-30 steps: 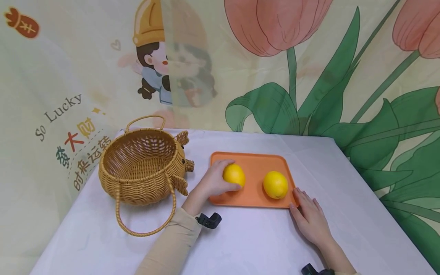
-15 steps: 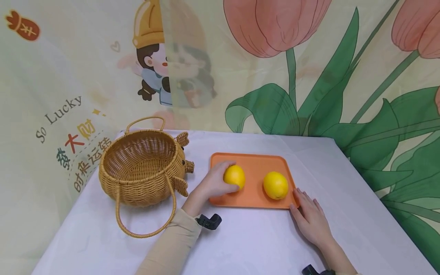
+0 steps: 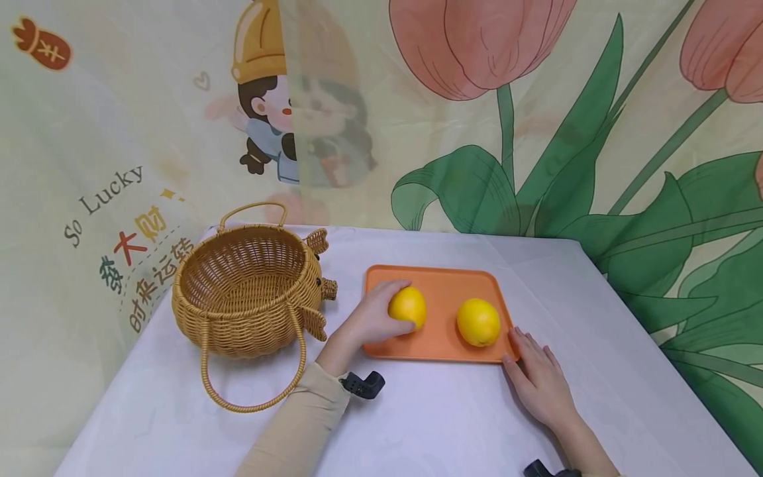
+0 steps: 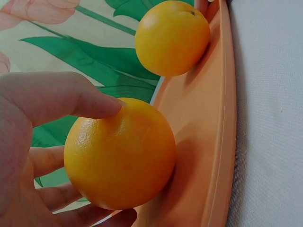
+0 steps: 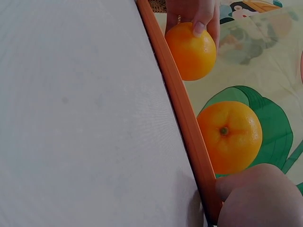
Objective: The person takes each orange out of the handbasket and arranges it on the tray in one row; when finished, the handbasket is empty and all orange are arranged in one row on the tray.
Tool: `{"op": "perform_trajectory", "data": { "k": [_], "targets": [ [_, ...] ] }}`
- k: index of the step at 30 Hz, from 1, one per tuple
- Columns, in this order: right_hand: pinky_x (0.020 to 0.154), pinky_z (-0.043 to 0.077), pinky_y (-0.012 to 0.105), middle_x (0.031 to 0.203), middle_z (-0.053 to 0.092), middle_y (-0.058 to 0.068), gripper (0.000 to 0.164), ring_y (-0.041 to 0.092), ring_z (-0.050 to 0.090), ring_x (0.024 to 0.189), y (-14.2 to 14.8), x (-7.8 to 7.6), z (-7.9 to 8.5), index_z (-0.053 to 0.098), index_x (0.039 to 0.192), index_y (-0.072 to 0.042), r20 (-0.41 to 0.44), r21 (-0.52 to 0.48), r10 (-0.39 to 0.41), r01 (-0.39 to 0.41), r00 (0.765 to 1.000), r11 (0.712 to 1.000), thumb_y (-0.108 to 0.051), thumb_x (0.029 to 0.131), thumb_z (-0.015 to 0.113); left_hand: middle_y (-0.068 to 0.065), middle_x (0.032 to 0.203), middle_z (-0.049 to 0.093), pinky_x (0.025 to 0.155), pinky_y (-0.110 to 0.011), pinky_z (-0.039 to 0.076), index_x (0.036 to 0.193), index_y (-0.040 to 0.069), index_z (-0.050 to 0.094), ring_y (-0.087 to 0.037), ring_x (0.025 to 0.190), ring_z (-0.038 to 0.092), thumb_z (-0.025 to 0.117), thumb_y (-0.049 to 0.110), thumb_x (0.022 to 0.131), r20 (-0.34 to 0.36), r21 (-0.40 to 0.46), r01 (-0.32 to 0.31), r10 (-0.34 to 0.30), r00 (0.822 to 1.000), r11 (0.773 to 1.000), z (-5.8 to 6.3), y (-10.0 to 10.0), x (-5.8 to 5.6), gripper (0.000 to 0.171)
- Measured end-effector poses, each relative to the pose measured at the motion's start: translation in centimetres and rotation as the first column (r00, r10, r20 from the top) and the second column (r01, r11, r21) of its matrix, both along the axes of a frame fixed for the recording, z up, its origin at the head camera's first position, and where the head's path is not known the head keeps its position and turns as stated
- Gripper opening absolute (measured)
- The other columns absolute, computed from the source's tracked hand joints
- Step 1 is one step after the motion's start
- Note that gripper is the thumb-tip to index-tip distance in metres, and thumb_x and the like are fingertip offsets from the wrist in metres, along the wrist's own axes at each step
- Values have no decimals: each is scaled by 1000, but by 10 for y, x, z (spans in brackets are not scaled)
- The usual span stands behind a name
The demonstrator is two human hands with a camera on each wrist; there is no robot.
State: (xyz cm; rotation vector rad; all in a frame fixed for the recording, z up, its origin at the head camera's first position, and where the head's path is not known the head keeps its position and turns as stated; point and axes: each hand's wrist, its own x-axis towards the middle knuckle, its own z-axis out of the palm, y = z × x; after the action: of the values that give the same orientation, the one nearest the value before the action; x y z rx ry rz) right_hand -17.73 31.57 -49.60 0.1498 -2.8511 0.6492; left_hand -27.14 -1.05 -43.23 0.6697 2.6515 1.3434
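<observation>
Two oranges stand over the orange tray [image 3: 441, 281], looking yellower in the head view. My left hand [image 3: 377, 311] holds the left orange [image 3: 408, 310], with the thumb on its near side and the fingers round its far side. The left wrist view shows this held orange [image 4: 120, 153] close to the tray floor; I cannot tell whether it touches. The right orange [image 3: 479, 322] rests on the tray, its stem end visible in the right wrist view. My right hand [image 3: 539, 377] touches the tray's near right corner with its fingers extended; part of it is hidden in the right wrist view.
Left of the tray stands a pig-shaped wicker basket [image 3: 250, 331], with one handle upright at the back and the other hanging down in front. A white cloth [image 3: 429, 417] covers the table. Behind it hangs a printed curtain [image 3: 357, 205].
</observation>
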Motion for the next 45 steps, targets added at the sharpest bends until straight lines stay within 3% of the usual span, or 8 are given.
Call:
{"op": "perform_trajectory", "data": {
  "k": [11,45],
  "targets": [
    [120,9,61,156,40,26,62,48,31,144,0,1,0,39,154,4,-26,5,7,-6,1000,1000,-35,107,50,-14,152,47,106,-49,43,153,11,46,-32,130,50,80,25,81,-34,-2,4,-5,999,1000,1,0,1,81],
    [120,9,61,157,40,25,62,48,31,145,0,1,0,40,154,3,-28,2,0,0,1000,1000,-36,107,51,-12,157,42,107,-50,41,156,15,44,-32,135,46,80,35,83,-40,-14,-12,12,999,1000,1,2,3,83]
  ]
}}
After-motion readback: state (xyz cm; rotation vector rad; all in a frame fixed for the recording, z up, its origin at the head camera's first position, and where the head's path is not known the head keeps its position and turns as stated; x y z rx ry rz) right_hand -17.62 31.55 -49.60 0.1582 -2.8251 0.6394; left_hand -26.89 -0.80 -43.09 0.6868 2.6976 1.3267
